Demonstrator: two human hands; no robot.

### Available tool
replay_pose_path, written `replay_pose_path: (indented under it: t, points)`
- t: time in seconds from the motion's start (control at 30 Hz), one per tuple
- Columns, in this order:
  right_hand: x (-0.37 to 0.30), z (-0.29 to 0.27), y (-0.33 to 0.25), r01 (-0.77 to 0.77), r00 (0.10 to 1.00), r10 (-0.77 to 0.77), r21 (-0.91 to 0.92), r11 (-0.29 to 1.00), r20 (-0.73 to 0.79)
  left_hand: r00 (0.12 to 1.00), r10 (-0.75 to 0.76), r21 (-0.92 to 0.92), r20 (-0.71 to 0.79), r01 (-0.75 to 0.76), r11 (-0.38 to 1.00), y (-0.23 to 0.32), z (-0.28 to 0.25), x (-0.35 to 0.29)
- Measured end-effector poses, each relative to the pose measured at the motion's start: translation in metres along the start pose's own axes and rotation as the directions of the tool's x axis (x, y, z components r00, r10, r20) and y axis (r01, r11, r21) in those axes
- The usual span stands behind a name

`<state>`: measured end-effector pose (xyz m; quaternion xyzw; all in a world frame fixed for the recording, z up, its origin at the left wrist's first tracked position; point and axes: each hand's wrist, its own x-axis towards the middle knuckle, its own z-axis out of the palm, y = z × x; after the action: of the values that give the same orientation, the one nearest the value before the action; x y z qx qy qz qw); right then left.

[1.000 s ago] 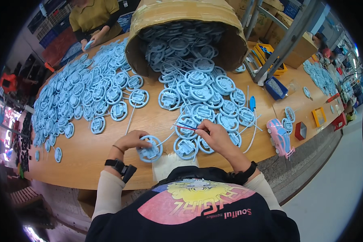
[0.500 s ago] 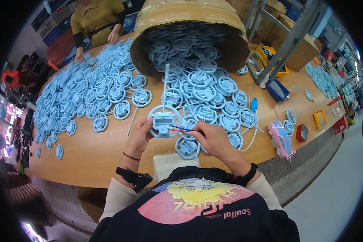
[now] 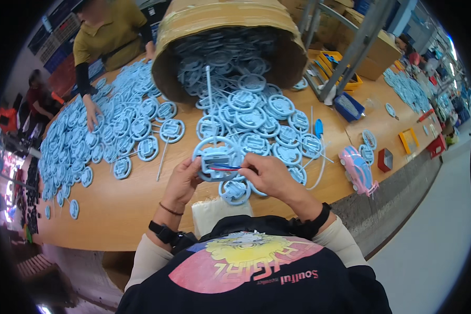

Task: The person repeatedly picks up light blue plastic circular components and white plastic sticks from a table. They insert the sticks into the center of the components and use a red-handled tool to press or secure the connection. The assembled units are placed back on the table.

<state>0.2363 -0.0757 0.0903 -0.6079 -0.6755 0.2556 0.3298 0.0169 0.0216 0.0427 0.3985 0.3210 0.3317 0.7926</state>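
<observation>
A light-blue toy steering wheel [image 3: 216,155], with a box-shaped housing at its middle, is held by its left rim in my left hand [image 3: 182,180]. A long pale-blue rod [image 3: 210,91] points away from its far side. Red and blue wires [image 3: 225,168] run across the housing, and my right hand [image 3: 268,175] pinches their right end between thumb and fingers. The fingertips of that hand are close to the wheel's right rim. Just below the held wheel lies another light-blue wheel [image 3: 234,191] on the table.
A big cardboard drum [image 3: 167,47] lies on its side, spilling light-blue wheels [image 3: 251,118] over the table [image 3: 125,209]. A co-worker's hand [image 3: 91,112] touches the left pile. Rightward are a pink toy car [image 3: 357,170], a blue bin [image 3: 348,108] and a metal post [image 3: 358,55].
My right hand has brought the wires closer over the housing, where they now bend. The co-worker's arm has reached farther over the left pile. The whole view has shifted slightly.
</observation>
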Motion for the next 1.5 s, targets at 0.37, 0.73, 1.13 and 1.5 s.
replay_pose_path:
  t: [0.37, 0.73, 1.13, 1.5]
  points:
    - [-0.004, 0.015, 0.009, 0.060, 0.998, -0.059, 0.039, 0.997, -0.025, 0.979, -0.038, -0.239, 0.199, 0.086, 0.967, -0.022, -0.003, -0.004]
    - [0.003, 0.018, 0.033, -0.096, 0.993, 0.101, 0.076, 0.992, -0.065, 0.968, 0.208, -0.271, -0.138, -0.239, 0.933, 0.022, -0.139, 0.034]
    - [-0.006, 0.003, 0.050, -0.242, 0.948, 0.283, 0.248, 0.938, -0.148, 0.902, 0.088, 0.901, 0.422, -0.428, 0.075, -0.041, -0.005, 0.121]
    - [-0.016, -0.002, 0.054, -0.238, 0.940, 0.290, 0.265, 0.934, -0.177, 0.844, -0.485, 0.972, 0.230, -0.221, 0.078, -0.036, -0.001, 0.103]
